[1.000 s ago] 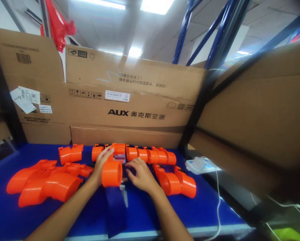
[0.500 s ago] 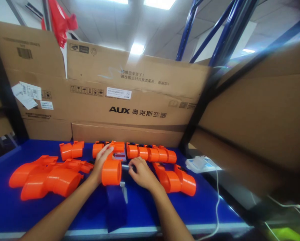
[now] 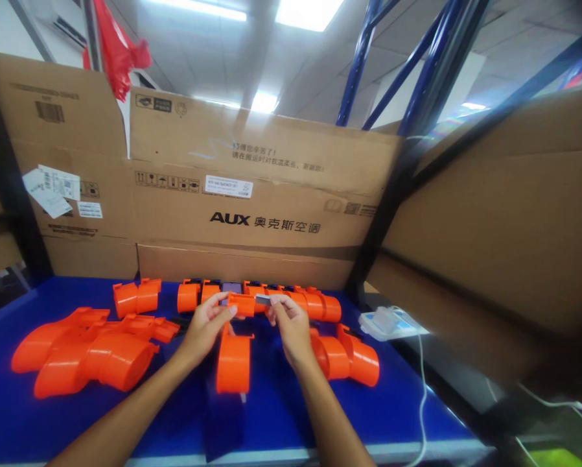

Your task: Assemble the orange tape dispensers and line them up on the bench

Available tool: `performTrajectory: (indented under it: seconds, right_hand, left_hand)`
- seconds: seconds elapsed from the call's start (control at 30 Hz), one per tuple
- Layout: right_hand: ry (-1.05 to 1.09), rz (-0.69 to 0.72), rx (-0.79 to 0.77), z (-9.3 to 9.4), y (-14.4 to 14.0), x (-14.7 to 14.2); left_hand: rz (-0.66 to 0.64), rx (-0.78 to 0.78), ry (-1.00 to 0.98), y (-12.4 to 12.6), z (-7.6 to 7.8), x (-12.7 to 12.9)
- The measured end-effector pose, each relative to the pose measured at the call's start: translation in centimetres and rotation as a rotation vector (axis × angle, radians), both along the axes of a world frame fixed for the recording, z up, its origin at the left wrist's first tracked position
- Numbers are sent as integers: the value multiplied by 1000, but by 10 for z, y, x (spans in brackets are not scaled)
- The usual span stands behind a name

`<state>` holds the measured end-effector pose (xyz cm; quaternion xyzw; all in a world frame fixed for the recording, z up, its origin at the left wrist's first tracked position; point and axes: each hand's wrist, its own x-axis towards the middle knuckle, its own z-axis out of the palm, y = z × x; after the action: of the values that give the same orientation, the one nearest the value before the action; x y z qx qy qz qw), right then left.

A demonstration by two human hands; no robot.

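Observation:
In my left hand is an orange plastic part with a small box-like upper section and a wide ring-shaped lower section; fingers and thumb close on the upper section. My right hand pinches a small flat grey piece, whose tip is at the right end of that upper section. Whether the tip has entered it, I cannot tell. Below, a dark blue strip lies at the table's front, partly under the ring's shadow.
Several orange parts lie at left, a pair behind them. More stand in a back row and at right. A white device with a cable sits on the right edge. A cardboard wall closes the back.
The orange part has moved slightly down and right in view and has been turned. My right hand has raised the grey piece from beside the ring to the upper section's end.

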<state>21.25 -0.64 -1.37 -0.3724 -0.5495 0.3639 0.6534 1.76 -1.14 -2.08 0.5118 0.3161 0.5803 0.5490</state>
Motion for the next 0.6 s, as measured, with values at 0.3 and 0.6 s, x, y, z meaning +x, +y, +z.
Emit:
performTrajectory:
  seconds: [0.3, 0.6]
  right_hand:
    - [0, 29, -25, -1, 0, -1]
    - [-39, 60, -42, -2, -2, -2]
  left_hand:
    - [-19, 8, 6, 0, -1, 1]
    - [-46, 13, 38, -3, 1, 1]
